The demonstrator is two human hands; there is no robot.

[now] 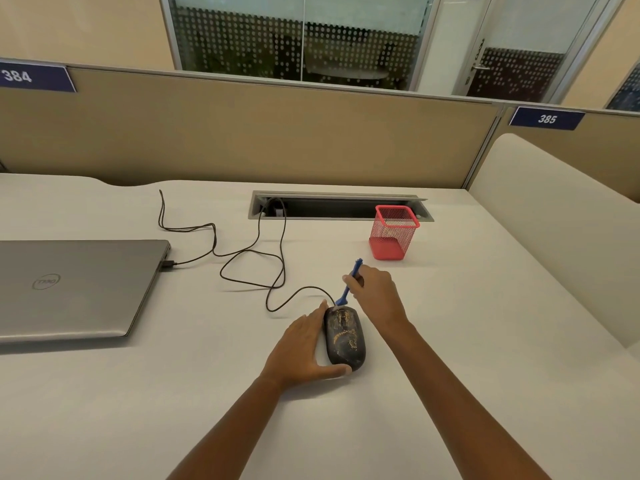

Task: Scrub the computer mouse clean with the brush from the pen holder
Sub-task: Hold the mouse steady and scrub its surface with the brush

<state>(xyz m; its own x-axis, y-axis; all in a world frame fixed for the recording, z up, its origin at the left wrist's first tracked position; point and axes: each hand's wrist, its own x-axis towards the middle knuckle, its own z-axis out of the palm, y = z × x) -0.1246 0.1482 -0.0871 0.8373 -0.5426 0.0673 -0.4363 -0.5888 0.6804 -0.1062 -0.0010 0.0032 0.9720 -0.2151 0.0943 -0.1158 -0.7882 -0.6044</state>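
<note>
Head view of a white desk. A black wired computer mouse lies near the desk's middle, its upper shell streaked with yellowish-brown grime. The left hand rests on the desk against the mouse's left flank — fingers extended along that side, thumb curled round the near end — so the mouse is braced rather than lifted. The right hand, just beyond and to the right of the mouse, is closed round a small blue-handled brush; the handle tilts up and away, and the pale bristle end meets the mouse's far edge beside the scroll wheel. The mouse cable loops across the desk to a recessed cable tray at the rear. A red mesh pen holder stands upright just in front of the tray, well apart from the hands. A closed grey Dell laptop lies at the left, a cable plugged into its right side.
</note>
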